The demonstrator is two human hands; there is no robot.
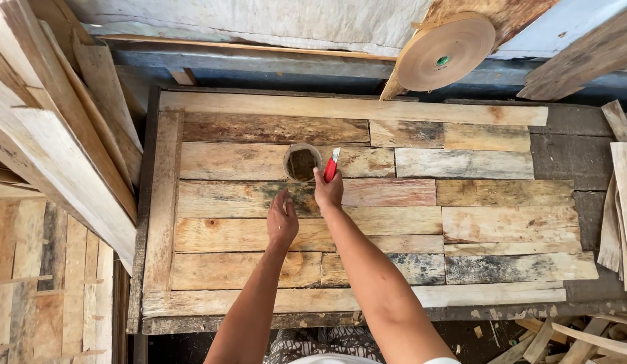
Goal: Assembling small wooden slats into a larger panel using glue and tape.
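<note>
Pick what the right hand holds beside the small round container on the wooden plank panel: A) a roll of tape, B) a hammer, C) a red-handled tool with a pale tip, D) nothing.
C: the right hand grips a red-handled tool with a pale tip, raised beside the small round container.

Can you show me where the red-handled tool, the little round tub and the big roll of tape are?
Red-handled tool (pixel 332 164), head view: on the red handle above the right hand.
Round tub (pixel 302 164), head view: on its dark inside.
Roll of tape (pixel 445 52), head view: on its tan flat face.
</note>
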